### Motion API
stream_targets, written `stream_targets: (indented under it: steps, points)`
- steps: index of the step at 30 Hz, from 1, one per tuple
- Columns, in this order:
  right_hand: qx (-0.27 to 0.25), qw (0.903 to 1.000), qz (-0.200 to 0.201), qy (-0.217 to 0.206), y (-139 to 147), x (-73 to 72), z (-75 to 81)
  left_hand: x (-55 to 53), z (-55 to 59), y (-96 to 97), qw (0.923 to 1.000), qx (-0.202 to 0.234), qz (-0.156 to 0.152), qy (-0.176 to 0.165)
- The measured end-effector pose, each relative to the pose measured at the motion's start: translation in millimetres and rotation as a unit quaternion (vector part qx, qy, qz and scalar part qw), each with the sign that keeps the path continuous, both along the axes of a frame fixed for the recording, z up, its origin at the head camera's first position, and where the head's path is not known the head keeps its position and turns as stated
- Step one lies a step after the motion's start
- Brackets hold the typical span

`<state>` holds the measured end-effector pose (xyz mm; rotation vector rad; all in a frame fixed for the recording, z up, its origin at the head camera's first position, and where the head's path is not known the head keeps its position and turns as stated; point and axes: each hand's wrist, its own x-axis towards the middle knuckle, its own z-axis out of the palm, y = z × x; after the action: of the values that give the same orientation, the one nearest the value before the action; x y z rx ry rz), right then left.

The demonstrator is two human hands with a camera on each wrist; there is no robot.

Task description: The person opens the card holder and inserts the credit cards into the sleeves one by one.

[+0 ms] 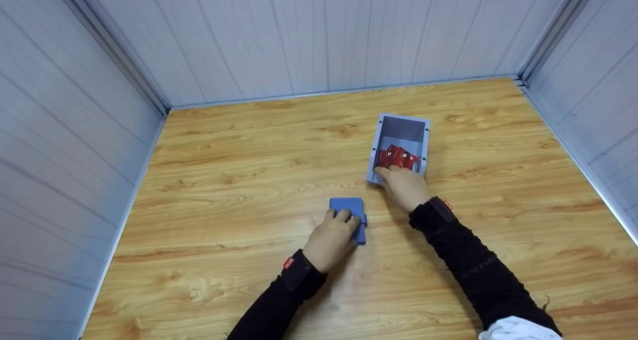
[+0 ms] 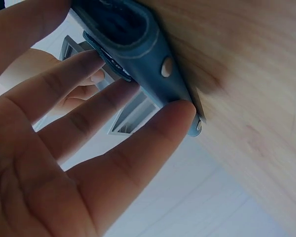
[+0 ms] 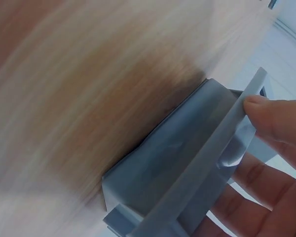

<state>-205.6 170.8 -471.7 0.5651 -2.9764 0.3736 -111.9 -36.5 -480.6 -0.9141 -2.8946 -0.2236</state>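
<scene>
In the head view, a blue card case [image 1: 347, 204] with a strap on its right side lies on the table. My left hand [image 1: 330, 240] holds it, fingers over its top. The left wrist view shows the case's rounded spine [image 2: 160, 69] with a metal snap, the thumb against it and the fingers at the far side. To the right, my right hand [image 1: 406, 188] reaches into a grey bin [image 1: 377, 138] over several red cards [image 1: 396, 155] that lie fanned. Its thumb touches the rim [image 3: 222, 128] in the right wrist view; its other fingertips are hidden inside.
Wood-grain table [image 1: 239, 170] surrounds the case and bin. Pale panel walls [image 1: 299, 36] close off the back and both sides. The bin stands beyond the case and to its right, its long side running away from me.
</scene>
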Motion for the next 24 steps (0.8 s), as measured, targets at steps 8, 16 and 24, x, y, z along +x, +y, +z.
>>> stream_targets:
  steps: [8,16,24]
  points:
    - [0.011,0.9997,-0.002,0.020,1,3.1,2.2,0.1,3.0,-0.5,0.9996,0.007,0.014,-0.023]
    - [-0.045,0.9932,-0.022,0.106,-5,13.1,14.6,-8.1,9.4,-14.9,0.9962,0.015,0.063,-0.059]
    - [-0.046,0.9971,0.027,0.054,-27,31.9,17.9,-16.4,7.5,-21.7,0.9893,-0.003,0.083,-0.120]
